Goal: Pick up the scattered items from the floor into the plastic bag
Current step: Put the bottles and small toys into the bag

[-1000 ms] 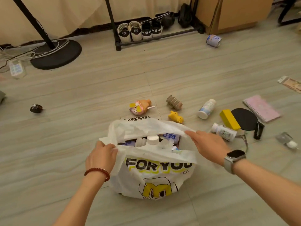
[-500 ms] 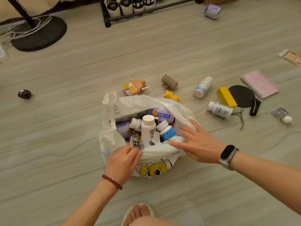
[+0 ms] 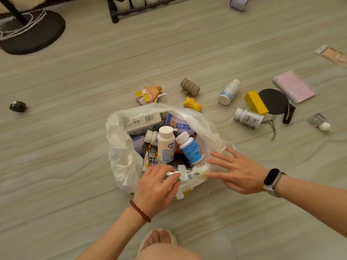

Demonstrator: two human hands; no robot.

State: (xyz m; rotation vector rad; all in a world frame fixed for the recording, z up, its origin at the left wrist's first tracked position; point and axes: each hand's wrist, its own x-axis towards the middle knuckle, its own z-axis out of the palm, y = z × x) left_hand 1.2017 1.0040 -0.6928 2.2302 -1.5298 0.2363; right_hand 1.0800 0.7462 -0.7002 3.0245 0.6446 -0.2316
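Spreading the mouth of the white plastic bag (image 3: 122, 162) on the floor: left hand (image 3: 155, 186) is pressing its near rim, right hand (image 3: 236, 173) is hovering, fingers splayed; next move likely calls for grabbing the small yellow toy (image 3: 193, 105) just behind the bag

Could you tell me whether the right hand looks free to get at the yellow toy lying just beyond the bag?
Probably yes. The right hand is open at the bag's near rim, holding nothing, and the yellow toy lies uncovered on bare floor; the hand must pass over or around the bag.
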